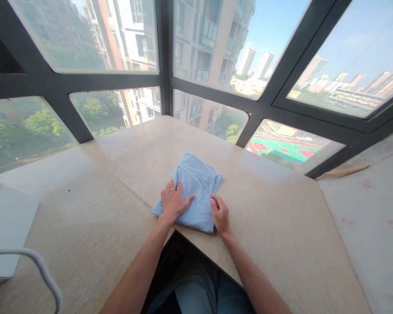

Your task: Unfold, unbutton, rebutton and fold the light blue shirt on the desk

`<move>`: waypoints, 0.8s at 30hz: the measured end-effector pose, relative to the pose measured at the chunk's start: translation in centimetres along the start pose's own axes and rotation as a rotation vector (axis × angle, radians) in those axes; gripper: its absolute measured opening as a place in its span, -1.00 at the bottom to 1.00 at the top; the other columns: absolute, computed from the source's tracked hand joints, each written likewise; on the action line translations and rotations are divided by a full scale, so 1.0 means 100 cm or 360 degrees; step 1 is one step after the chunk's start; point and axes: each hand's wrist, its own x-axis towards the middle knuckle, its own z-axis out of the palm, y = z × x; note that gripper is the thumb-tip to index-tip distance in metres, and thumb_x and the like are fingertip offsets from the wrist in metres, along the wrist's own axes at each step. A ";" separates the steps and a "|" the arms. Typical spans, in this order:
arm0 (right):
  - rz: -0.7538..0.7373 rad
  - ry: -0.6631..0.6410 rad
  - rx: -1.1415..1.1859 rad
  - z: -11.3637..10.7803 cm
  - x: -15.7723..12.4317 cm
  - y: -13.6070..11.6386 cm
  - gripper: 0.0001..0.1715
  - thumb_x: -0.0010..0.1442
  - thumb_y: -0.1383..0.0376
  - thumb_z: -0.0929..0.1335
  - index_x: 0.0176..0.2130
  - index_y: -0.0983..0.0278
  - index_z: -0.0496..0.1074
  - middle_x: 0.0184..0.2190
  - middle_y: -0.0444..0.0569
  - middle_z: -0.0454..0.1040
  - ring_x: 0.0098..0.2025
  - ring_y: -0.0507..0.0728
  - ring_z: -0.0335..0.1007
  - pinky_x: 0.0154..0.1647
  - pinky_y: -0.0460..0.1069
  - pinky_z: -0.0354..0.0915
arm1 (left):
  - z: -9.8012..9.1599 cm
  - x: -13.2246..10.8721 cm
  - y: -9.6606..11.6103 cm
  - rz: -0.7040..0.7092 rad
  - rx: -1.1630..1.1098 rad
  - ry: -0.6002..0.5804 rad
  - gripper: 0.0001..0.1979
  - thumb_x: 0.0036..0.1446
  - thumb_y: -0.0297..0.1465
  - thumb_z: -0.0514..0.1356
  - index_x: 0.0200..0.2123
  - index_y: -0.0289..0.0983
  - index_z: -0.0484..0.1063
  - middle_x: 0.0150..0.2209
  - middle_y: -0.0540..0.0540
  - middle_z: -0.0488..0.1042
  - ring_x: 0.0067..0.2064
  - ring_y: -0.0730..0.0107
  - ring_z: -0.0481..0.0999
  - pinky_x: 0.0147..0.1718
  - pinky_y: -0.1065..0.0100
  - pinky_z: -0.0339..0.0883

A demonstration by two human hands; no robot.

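Note:
A light-blue folded garment [196,174], which looks like a shirt, lies on the stone-like ledge in front of me. Its outline is uneven, with loose folds along the upper right side. My left hand [174,201] rests flat on the garment's left part, fingers spread and thumb out to the right; a ring is on one finger. At the lower right edge, my right hand [220,214] has its fingers curled in, thumb and forefinger pinched at the cloth's side. The tips of its other fingers are partly hidden.
The pale ledge [275,218] runs up to dark window frames [166,56] at the back. On the far left stand a white box-like object [11,222] and a thick white cable [41,264]. A dark gap [183,248] opens above my legs. A patterned wall [370,205] borders the right.

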 end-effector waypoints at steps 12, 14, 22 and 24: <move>0.0810 0.0287 0.0601 -0.067 -0.035 -0.010 -0.46 -0.09 0.07 0.48 -0.14 0.27 0.41 -0.10 0.10 0.54 -0.03 0.22 0.48 0.01 0.06 0.37 | -0.013 -0.055 0.027 0.0061 -0.0275 -0.0329 -0.13 0.11 0.04 0.16 0.38 -0.24 0.04 0.37 -0.40 0.03 0.36 -0.15 0.08 0.20 -0.04 0.09; 0.0923 0.0023 0.0717 -0.081 -0.042 -0.017 -0.40 -0.13 0.10 0.52 -0.11 0.30 0.44 -0.13 0.10 0.57 -0.08 0.22 0.51 -0.07 0.05 0.40 | -0.014 -0.062 0.026 0.0075 -0.0368 -0.0348 -0.14 0.10 0.03 0.18 0.37 -0.24 0.07 0.37 -0.39 0.04 0.36 -0.12 0.07 0.22 -0.02 0.08; 0.0637 0.0281 0.0422 -0.136 -0.043 -0.052 -0.47 -0.19 0.13 0.55 -0.23 0.36 0.55 -0.39 0.02 0.58 -0.35 0.15 0.50 -0.31 0.03 0.42 | -0.002 -0.074 0.046 0.0093 -0.1381 -0.0562 -0.22 -0.07 0.04 0.30 0.17 -0.26 0.42 0.26 -0.35 0.27 0.33 -0.13 0.16 0.28 -0.02 -0.02; 0.0531 0.0394 0.0399 -0.135 -0.034 -0.074 -0.46 -0.13 0.09 0.52 -0.18 0.37 0.55 -0.40 -0.01 0.56 -0.38 0.12 0.47 -0.36 -0.01 0.40 | 0.002 -0.078 0.063 0.0042 -0.1853 -0.0762 -0.31 -0.03 0.03 0.29 0.10 -0.24 0.47 0.23 -0.31 0.33 0.32 -0.07 0.20 0.29 -0.01 -0.01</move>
